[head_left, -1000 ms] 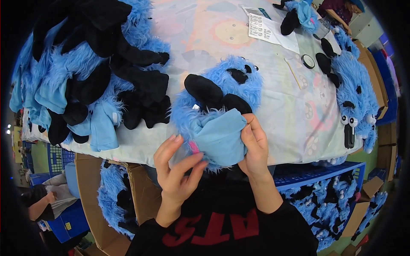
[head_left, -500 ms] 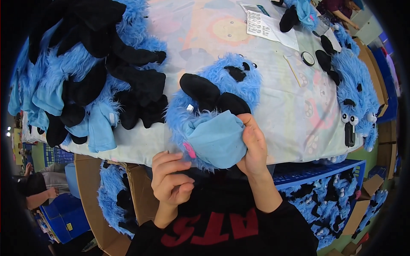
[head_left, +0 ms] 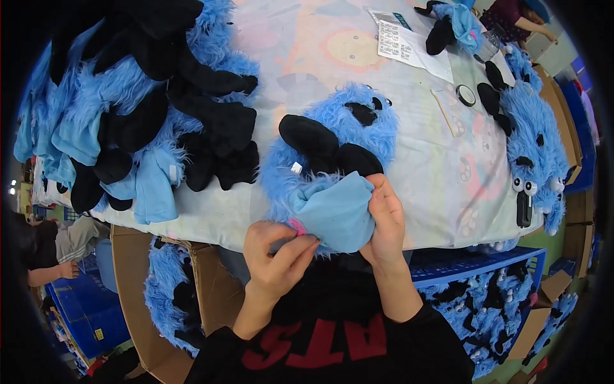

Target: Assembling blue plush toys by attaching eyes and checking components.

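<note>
A blue shaggy plush toy point(head_left: 374, 131) lies at the table's near edge, with black feet or paws point(head_left: 310, 142) and a small white tag point(head_left: 296, 168). Its light-blue smooth cloth part point(head_left: 339, 214) faces me, with a pink patch point(head_left: 297, 226) at the left side. My right hand point(head_left: 387, 221) grips the cloth's right edge between thumb and fingers. At the lower left, my left hand point(head_left: 278, 256) pinches the toy just by the pink patch; its fingertips partly cover the spot.
A pile of blue-and-black plush pieces point(head_left: 137, 121) fills the table's left. More finished-looking plush toys point(head_left: 537, 128) lie at the right, near a roll of tape point(head_left: 465, 95) and printed sheets point(head_left: 409, 46). Below stand a cardboard box point(head_left: 217, 281) and a blue crate point(head_left: 476, 269). Another person point(head_left: 521, 19) is at the far right.
My left hand has moved right and up from beside the toy and closed at the pink patch. The right hand keeps its hold on the cloth. The whole view has shifted slightly.
</note>
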Action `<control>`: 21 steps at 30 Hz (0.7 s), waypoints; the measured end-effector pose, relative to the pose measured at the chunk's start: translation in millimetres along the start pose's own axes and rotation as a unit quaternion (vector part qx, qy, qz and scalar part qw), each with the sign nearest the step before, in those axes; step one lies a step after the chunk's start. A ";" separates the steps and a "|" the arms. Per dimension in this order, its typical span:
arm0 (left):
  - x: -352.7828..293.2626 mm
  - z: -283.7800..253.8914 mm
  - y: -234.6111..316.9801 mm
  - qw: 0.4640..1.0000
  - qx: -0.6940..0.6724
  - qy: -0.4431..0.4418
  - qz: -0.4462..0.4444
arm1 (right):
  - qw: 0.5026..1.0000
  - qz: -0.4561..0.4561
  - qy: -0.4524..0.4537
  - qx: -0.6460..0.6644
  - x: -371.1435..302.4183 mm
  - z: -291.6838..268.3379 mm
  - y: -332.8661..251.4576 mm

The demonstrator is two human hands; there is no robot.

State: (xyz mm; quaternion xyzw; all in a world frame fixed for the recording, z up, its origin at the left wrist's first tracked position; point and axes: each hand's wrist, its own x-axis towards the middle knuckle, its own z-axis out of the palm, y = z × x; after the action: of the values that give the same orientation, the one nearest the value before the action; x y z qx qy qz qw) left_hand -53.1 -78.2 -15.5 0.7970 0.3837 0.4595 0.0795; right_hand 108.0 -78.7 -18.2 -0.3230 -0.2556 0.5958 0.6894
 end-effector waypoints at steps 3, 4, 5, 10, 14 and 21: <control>-1.9 -1.7 0.8 0.999 -0.027 0.022 -0.011 | 1.000 0.002 0.006 0.006 1.1 0.9 -0.2; -3.6 -2.5 2.3 0.997 -0.050 0.039 -0.034 | 1.000 0.002 0.010 0.008 1.8 1.4 -0.3; -4.8 -3.1 3.6 0.994 -0.074 0.056 -0.057 | 1.000 0.003 0.014 0.010 2.4 1.9 -0.2; 6.9 -3.4 10.1 0.976 -0.135 0.070 -0.158 | 1.000 0.001 0.012 0.017 2.6 1.8 -1.2; 6.3 -6.0 6.3 0.964 -0.148 0.041 -0.217 | 1.000 -0.001 0.008 0.003 2.3 1.7 0.2; -2.5 -11.8 1.2 0.963 -0.170 0.072 -0.198 | 0.998 -0.010 -0.027 -0.053 -5.6 -0.2 1.4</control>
State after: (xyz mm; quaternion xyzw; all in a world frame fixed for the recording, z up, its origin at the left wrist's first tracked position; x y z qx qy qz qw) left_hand -62.5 -83.4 -9.9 0.6448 0.4551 0.5491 0.2752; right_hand 106.3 -84.1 -19.3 -0.3406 -0.3084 0.5829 0.6701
